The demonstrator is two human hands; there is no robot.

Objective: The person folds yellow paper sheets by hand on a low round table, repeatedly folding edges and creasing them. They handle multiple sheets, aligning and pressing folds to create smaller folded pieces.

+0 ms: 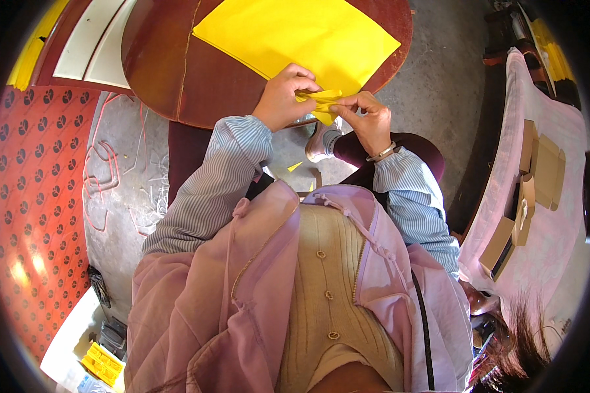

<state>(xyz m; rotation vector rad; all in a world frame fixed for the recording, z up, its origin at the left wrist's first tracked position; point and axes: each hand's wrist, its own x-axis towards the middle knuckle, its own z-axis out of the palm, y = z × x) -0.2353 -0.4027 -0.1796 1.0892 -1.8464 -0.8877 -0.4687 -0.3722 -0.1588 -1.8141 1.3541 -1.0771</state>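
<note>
Between my two hands is a small bunch of folded yellow paper (325,112), its pleats gathered and fanning out. My left hand (286,96) grips the bunch from the left, the fingers curled round it. With thumb and forefinger, my right hand (368,120) pinches its right end. Just beyond, large flat yellow sheets (295,39) lie on a round reddish-brown table (154,52), close to my left hand. The bunch is held at the table's near edge. How it is folded inside is hidden by my fingers.
A yellow scrap (295,166) lies on the grey floor below my hands. At right, opened cardboard boxes (547,171) rest on a pink-covered surface (544,249). A red patterned panel (39,196) stands at left, beside loose pink tubing (103,167) on the floor.
</note>
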